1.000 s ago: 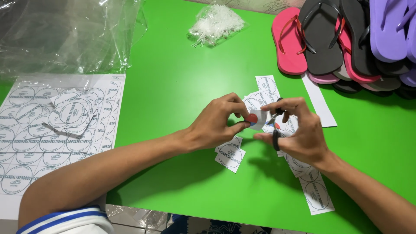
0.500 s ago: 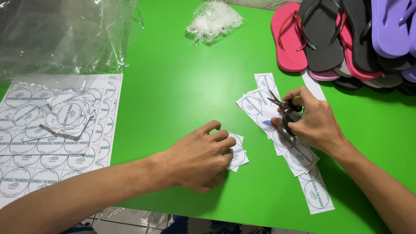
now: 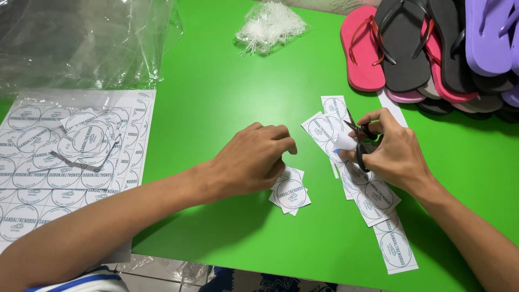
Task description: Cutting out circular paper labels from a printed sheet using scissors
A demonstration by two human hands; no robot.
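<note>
My left hand [image 3: 254, 159] rests palm down on the green table [image 3: 216, 103], its fingertips on a small pile of cut square labels [image 3: 290, 193] with round blue prints. My right hand [image 3: 392, 151] grips black-handled scissors [image 3: 361, 138], blades pointing up and left, over a strip of uncut labels [image 3: 378, 203] running toward the table's front edge. More cut labels [image 3: 324, 121] lie just left of the scissors.
Large printed label sheets [image 3: 59, 162] with loose cut-outs lie at the left. Crumpled clear plastic [image 3: 81, 38] sits behind them. A bag of white plastic ties [image 3: 270, 24] is at the back. Stacked flip-flops [image 3: 432, 48], pink, black and purple, fill the back right.
My left hand left the right hand, carried a cut label down to the small pile and now presses on it. My right hand stayed over the strip with the scissors.
</note>
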